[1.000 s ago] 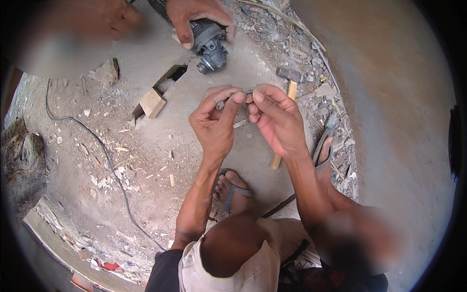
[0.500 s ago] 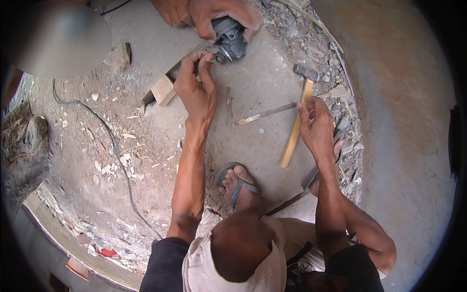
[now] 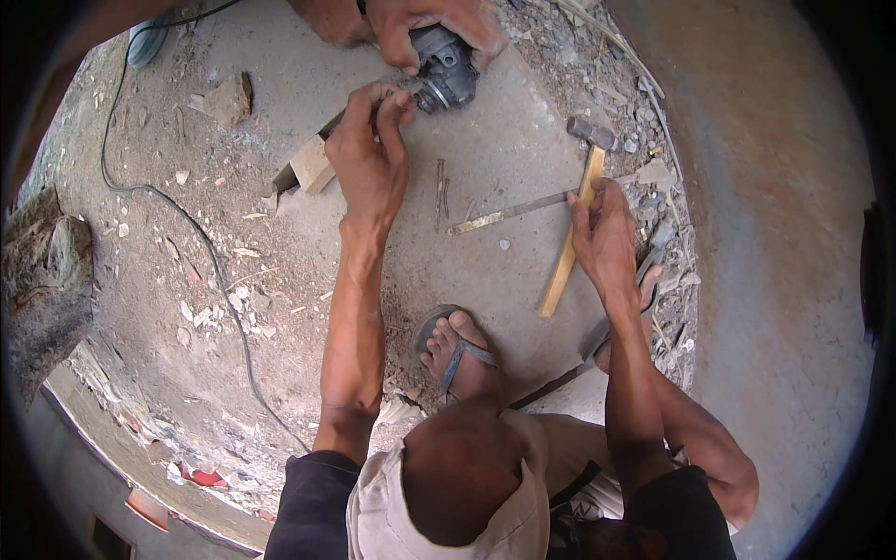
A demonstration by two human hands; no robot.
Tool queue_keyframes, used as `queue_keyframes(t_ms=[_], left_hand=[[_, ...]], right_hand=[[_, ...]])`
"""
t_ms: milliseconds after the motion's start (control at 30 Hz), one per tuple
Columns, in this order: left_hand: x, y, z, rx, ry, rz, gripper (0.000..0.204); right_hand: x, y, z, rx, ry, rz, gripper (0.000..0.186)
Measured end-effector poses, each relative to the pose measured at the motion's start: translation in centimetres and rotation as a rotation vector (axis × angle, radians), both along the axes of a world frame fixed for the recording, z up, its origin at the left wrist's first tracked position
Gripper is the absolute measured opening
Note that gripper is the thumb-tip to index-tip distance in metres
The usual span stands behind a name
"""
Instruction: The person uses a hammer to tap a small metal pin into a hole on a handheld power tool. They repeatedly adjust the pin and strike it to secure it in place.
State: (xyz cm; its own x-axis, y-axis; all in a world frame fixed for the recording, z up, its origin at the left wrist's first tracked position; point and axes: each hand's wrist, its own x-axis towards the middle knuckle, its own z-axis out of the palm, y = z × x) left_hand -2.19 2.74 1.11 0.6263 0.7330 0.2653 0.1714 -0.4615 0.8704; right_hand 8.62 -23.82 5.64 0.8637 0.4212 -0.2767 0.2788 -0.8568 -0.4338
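Note:
Up at the top, a dark angle grinder (image 3: 448, 70) is held by another person's hands (image 3: 425, 23). My left hand (image 3: 369, 154) is closed in a pinch beside the grinder's metal spindle; what lies between its fingertips is hidden. My right hand (image 3: 605, 238) is closed around the wooden handle of a hammer (image 3: 565, 266), whose dark metal head lies farther away. A flat, narrow metal strip (image 3: 509, 217) runs up to the handle by my right fingertips. Several nails or thin rods (image 3: 441, 191) lie on the concrete between my hands.
Left of my left hand lies a squared block (image 3: 311, 166). Beyond it rests a broken stone (image 3: 229, 98). A black cable (image 3: 210, 252) curves across the gritty ground. Rubble (image 3: 644, 121) lines the slab's right edge. My sandalled foot (image 3: 462, 359) stands in front.
The blurred round shape at the upper left has gone, uncovering ground, cable and part of a shoe. My left hand has shifted slightly left. My right hand stays at the hammer handle.

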Motion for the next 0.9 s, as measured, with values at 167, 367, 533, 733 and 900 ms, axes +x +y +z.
queue_keyframes(t_ms=[167, 367, 533, 733, 900], left_hand=[[0.4, 0.5, 1.0, 0.015, 0.057, -0.039, 0.009], [0.7, 1.6, 1.4, 0.184, 0.051, -0.107, 0.006], [1.1, 1.5, 3.0, 0.112, 0.069, -0.149, 0.007], [1.2, 2.4, 2.5, -0.067, 0.096, -0.170, 0.011], [1.3, 1.9, 2.0, -0.355, -0.015, -0.116, 0.015]], right_hand=[[0.1, -0.7, -0.8, 0.006, -0.078, 0.052, 0.041], [0.0, -0.3, -0.5, 0.006, -0.033, 0.020, 0.041], [-0.4, 0.2, 0.0, -0.062, 0.010, -0.067, 0.042], [-0.2, -0.3, -0.8, -0.050, 0.100, -0.113, 0.042], [0.1, -0.6, -1.2, 0.031, 0.116, -0.164, 0.046]])
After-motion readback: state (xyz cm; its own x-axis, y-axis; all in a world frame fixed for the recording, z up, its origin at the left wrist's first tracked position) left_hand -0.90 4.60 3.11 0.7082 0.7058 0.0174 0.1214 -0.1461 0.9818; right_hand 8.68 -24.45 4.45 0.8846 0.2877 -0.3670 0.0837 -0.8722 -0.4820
